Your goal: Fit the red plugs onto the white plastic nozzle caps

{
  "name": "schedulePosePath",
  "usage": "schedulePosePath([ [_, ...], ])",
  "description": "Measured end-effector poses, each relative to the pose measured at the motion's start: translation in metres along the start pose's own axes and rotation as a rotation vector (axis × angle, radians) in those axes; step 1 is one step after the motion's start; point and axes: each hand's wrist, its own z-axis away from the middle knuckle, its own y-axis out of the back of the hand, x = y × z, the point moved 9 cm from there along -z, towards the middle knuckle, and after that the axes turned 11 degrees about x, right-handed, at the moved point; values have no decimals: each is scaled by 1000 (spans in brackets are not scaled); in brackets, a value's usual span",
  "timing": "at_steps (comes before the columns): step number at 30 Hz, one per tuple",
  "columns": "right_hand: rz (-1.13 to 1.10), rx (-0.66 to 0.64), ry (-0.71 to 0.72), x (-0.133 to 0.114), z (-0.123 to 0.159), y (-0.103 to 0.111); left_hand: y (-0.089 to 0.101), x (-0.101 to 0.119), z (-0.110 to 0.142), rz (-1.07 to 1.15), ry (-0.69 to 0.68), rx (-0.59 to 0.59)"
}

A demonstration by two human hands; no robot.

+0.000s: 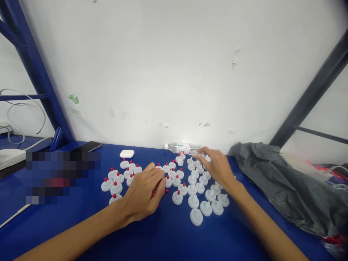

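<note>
My left hand is curled low over the blue table, with small red caps showing between its thumb and fingers. Another red cap lies just beside the thumb. Around this hand stand several white round lids with red tips. At the back right, my right hand reaches over a group of white lids without red tips. Its thumb and fingers are bent together near the clear bottle; what lies between them is hidden.
A clear plastic bottle lies on its side against the wall. A white case and a phone are at the back left. A dark grey plastic bag covers the table's right side. A white cable runs along the left.
</note>
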Motion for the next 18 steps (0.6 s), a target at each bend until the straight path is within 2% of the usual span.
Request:
schedulePosePath([
  [5, -189, -75, 31, -21, 5, -14, -22, -12, 7, -151, 43, -146],
  [11, -203, -305, 47, -35, 17, -40, -40, -13, 21, -113, 75, -310],
  [14, -186, -364, 56, -37, 20, -45, -44, -16, 24, -111, 96, -337],
  [18, -181, -364, 56, -37, 21, -43, -47, -18, 24, -110, 103, -345],
])
